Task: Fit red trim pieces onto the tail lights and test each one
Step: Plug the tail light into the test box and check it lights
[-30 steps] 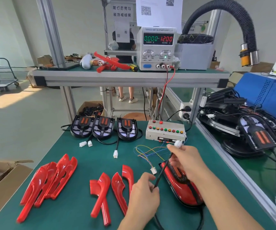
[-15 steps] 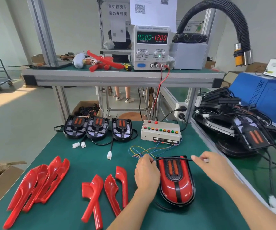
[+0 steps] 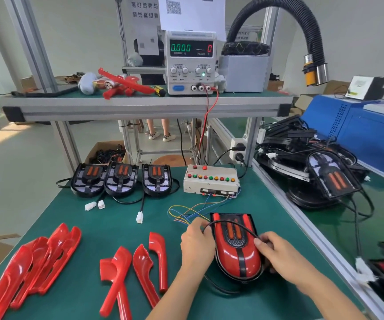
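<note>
both hands sit at the sides of the glossy red-trimmed tail light (image 3: 237, 250) on the green bench mat (image 3: 175, 227). left hand (image 3: 196, 244) has its fingers curled, pinching the thin black cable (image 3: 232, 224) that arches over the light. right hand (image 3: 278, 252) grips the cable's other end against the light's right edge. its long axis runs away from the person, flat end toward the white button test box (image 3: 210, 181), rounded end nearest.
</note>
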Motion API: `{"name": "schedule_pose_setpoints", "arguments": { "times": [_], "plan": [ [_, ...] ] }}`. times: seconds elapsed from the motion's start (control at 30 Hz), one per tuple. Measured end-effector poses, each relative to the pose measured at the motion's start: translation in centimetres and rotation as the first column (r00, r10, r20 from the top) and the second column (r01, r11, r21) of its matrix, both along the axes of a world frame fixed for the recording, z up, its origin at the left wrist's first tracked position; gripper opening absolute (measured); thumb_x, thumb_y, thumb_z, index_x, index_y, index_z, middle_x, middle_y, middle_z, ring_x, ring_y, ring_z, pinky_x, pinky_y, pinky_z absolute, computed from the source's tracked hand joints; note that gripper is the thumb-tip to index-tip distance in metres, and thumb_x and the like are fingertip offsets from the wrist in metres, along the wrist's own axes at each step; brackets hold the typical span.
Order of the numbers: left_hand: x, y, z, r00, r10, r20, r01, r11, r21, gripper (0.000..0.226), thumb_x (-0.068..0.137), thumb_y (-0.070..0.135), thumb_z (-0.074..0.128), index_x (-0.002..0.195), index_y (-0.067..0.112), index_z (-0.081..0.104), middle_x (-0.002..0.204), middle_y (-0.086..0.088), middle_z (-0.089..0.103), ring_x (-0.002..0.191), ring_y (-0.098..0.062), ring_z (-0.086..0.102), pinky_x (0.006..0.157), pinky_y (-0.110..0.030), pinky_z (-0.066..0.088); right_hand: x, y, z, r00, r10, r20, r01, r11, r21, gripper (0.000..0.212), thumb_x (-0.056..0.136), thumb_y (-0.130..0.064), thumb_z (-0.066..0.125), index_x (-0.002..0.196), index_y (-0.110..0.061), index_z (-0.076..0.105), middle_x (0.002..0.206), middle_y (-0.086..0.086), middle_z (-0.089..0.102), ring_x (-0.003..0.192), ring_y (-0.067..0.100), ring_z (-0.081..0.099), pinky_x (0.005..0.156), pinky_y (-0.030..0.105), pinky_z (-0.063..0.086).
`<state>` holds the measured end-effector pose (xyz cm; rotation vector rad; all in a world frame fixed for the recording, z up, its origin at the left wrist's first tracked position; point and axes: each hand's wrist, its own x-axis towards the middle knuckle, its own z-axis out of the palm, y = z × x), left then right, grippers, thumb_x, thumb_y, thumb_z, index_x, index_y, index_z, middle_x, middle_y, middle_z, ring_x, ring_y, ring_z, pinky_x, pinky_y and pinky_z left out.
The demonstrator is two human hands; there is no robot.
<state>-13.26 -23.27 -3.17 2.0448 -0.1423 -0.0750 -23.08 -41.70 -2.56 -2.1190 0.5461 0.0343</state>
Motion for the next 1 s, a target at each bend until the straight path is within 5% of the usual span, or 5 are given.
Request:
{"name": "schedule_pose_setpoints", "arguments": {
  "times": [0.23, 0.37, 0.5, 0.8, 1.0],
  "plan": [
    [-1.7, 0.7, 0.0, 0.997, 0.063, 0.038, -0.058, 0.989, -0.135, 0.008, 0.102, 0.029, 0.054, 0.096, 0.026, 0.058, 0.085, 0.011, 0.064, 0.083, -0.011, 0.060, 0.065, -0.017, 0.039, -2.3, 1.9, -0.3, 0.948, -0.130, 0.289, 0.085, 0.983, 0.164, 0.019, 0.105, -0.030, 0.054, 0.119, -0.036, 0.065, 0.098, -0.013, 0.076, 0.093, 0.001, 0.070, 0.082, 0.022, 0.051],
    [-1.6, 1.1, 0.2, 0.999, 0.011, 0.037, -0.006, 0.990, -0.140, 0.017, 0.102, 0.043, 0.051, 0.114, 0.031, 0.054, 0.102, 0.009, 0.065, 0.097, -0.018, 0.061, 0.085, -0.032, 0.045, -3.8, 2.6, 0.2, 0.936, -0.077, 0.345, 0.042, 0.993, 0.108, 0.023, 0.105, -0.027, 0.052, 0.120, -0.039, 0.065, 0.104, -0.023, 0.074, 0.097, -0.004, 0.069, 0.078, 0.007, 0.049],
    [-1.2, 1.1, 0.5, 0.990, -0.112, 0.082, 0.116, 0.992, -0.053, 0.044, 0.101, 0.048, 0.051, 0.071, 0.017, 0.052, 0.058, 0.009, 0.048, 0.060, -0.013, 0.044, 0.062, -0.032, 0.037, -5.2, 2.6, 0.3, 0.920, -0.117, 0.375, 0.093, 0.992, 0.082, 0.025, 0.105, -0.028, 0.050, 0.116, -0.043, 0.067, 0.105, -0.028, 0.073, 0.098, -0.010, 0.067, 0.076, 0.004, 0.047],
    [0.6, -1.3, 3.1, 0.793, -0.551, -0.260, 0.464, 0.823, -0.329, 0.048, 0.095, 0.045, 0.066, 0.062, 0.016, 0.048, 0.057, -0.002, 0.054, 0.046, -0.013, 0.052, 0.047, -0.018, 0.045, -9.2, -0.8, 0.8, 0.906, -0.351, 0.237, 0.262, 0.904, 0.338, 0.019, 0.099, -0.026, 0.060, 0.105, -0.028, 0.078, 0.097, -0.001, 0.081, 0.092, 0.018, 0.077, 0.088, 0.038, 0.057],
    [0.7, -3.9, 3.7, 0.736, -0.663, -0.140, 0.624, 0.743, -0.241, 0.037, 0.099, 0.040, 0.062, 0.074, 0.013, 0.063, 0.063, 0.000, 0.067, 0.060, -0.014, 0.064, 0.061, -0.022, 0.049, -12.1, -1.1, 2.2, 0.936, -0.279, 0.213, 0.188, 0.911, 0.368, 0.020, 0.078, -0.036, 0.067, 0.088, -0.042, 0.082, 0.092, -0.009, 0.080, 0.082, 0.002, 0.075, 0.065, 0.005, 0.051]
  ]
}}
